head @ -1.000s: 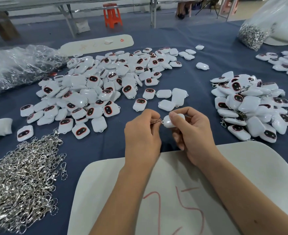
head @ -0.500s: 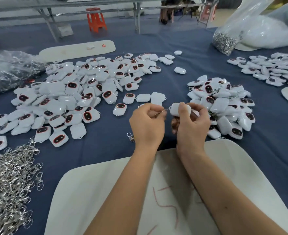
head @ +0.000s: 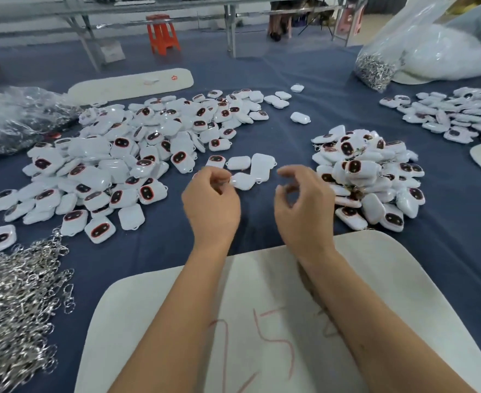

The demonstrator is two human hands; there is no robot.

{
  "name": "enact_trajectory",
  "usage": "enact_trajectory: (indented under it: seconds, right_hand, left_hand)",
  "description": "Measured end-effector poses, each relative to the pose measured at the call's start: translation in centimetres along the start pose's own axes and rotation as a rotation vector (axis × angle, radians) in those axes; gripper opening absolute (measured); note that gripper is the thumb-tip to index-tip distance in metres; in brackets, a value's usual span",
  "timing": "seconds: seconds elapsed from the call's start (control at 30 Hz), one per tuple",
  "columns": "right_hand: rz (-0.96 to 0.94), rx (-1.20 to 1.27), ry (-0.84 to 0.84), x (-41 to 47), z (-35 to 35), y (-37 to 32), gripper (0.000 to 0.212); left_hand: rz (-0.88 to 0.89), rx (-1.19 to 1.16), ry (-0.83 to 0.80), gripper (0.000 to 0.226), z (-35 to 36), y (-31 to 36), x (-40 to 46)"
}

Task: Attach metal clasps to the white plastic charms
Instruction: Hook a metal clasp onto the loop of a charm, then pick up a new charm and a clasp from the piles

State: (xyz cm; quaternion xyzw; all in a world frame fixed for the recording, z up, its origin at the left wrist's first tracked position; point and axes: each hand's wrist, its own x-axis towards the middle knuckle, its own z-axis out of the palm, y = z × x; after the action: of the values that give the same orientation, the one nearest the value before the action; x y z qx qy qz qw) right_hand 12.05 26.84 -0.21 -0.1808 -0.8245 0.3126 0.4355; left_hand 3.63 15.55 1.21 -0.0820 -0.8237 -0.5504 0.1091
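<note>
1. Charms (head: 114, 171) lie in a big loose heap on the blue cloth (head: 290, 66) to the left, seemingly still without clasps, so most of the work looks undone.
2. Right of the hands sits a smaller finished pile (head: 369, 177), where bits of metal show between the pieces.
3. Loose metal clasps (head: 12, 307) wait in a tangled silver heap at the near left edge.
4. Each charm is a small rounded white plastic shell; many show a dark oval face ringed in red.
5. Left hand (head: 211, 205) hangs with fingers curled, apparently holding nothing, though blur hides the fingertips.
6. Right hand (head: 304, 205) hovers empty, fingers loosely bent, just beside the finished pile.
</note>
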Motion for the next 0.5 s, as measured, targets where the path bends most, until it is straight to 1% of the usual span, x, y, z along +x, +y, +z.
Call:
enact_trajectory:
  seconds: [0.03, 0.07, 0.1, 0.13, 0.2, 0.23, 0.27, 0.3, 0.4, 0.43, 0.5]
  right_hand:
    - [-0.028, -0.019, -0.107, -0.4, 0.6, -0.5, 0.018]
    - [-0.037, -0.029, -0.235, -0.8, 1.3, -1.2, 0.012]
    - [-0.039, -0.049, -0.363, -1.3, 2.0, -1.9, 0.011]
    - [-0.053, -0.094, -0.462, -1.7, 2.7, -2.5, 0.017]
    - [-0.100, -0.225, -0.556, -2.2, 3.6, -3.0, 0.034]
    - [-0.107, -0.256, -0.563, -2.3, 3.8, -3.1, 0.039]
    - [-0.102, -0.258, -0.554, -2.3, 3.7, -3.1, 0.040]
    - [-0.086, -0.233, -0.534, -2.3, 3.6, -3.1, 0.036]
    - [-0.019, -0.127, -0.468, -2.2, 3.2, -2.8, 0.010]
    - [-0.016, -0.121, -0.474, -2.2, 3.1, -2.7, 0.009]
    - [-0.054, -0.166, -0.528, -2.5, 3.0, -3.0, 0.017]
  left_hand:
    - [0.026, 0.102, 0.047, 0.030, -1.0, -0.8, 0.7]
    - [0.076, 0.232, 0.048, 0.039, -1.9, -1.5, 1.5]
    - [0.136, 0.372, -0.015, 0.050, -2.7, -2.3, 2.3]
    - [0.197, 0.506, -0.123, 0.062, -3.3, -2.9, 3.0]
    - [0.283, 0.690, -0.350, 0.074, -4.1, -3.5, 4.2]
    - [0.306, 0.722, -0.418, 0.077, -4.4, -3.8, 4.5]
    - [0.323, 0.711, -0.436, 0.078, -4.6, -4.1, 4.6]
    - [0.344, 0.670, -0.416, 0.079, -4.8, -4.4, 4.4]
    - [0.414, 0.493, -0.250, 0.078, -5.4, -5.3, 3.0]
    - [0.419, 0.455, -0.209, 0.074, -5.6, -5.6, 2.7]
    - [0.408, 0.433, -0.222, 0.074, -5.7, -6.0, 2.5]
